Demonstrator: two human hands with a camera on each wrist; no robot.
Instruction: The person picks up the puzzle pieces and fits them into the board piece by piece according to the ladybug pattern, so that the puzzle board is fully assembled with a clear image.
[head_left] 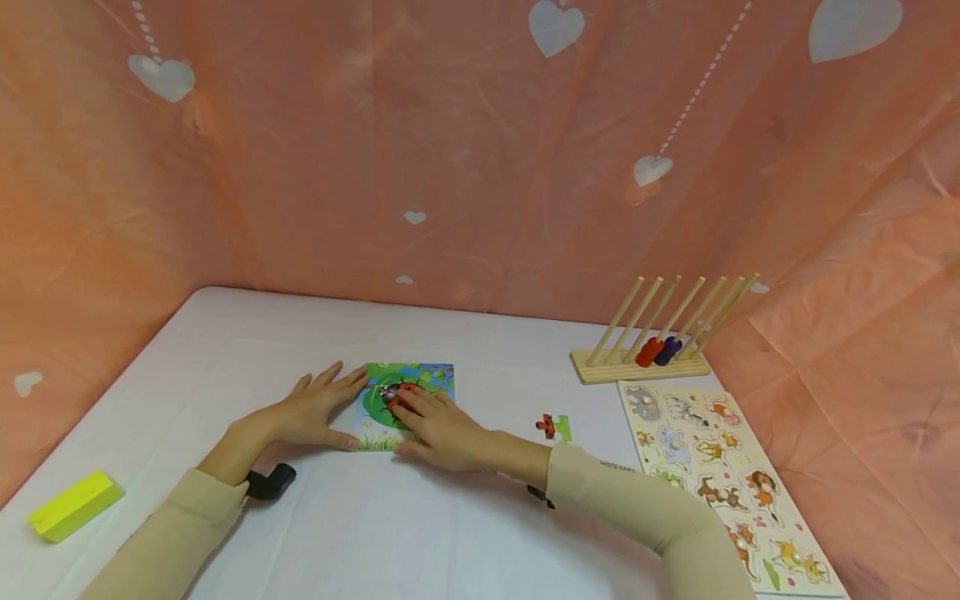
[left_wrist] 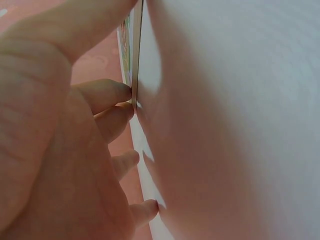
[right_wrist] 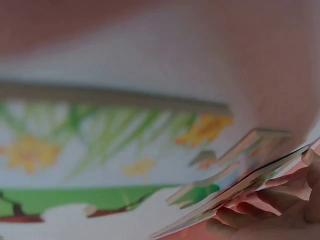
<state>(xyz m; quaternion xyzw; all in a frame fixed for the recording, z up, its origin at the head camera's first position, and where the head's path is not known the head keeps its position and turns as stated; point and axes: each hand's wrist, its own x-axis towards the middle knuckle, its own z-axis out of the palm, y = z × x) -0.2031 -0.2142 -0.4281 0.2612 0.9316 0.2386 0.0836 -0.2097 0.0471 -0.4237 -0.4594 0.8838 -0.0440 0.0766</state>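
While your left hand (head_left: 317,412) touches the puzzle (head_left: 379,410), its fingers spread wide.
Your right hand (head_left: 446,432) rests across it, fingers apart; 1 loose piece (head_left: 550,427) lies beyond.

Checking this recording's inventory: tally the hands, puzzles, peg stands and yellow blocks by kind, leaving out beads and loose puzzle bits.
Hands: 2 (left hand, right hand)
Puzzles: 2 (ladybug puzzle, animal board)
Peg stand: 1
Yellow block: 1
Total: 6
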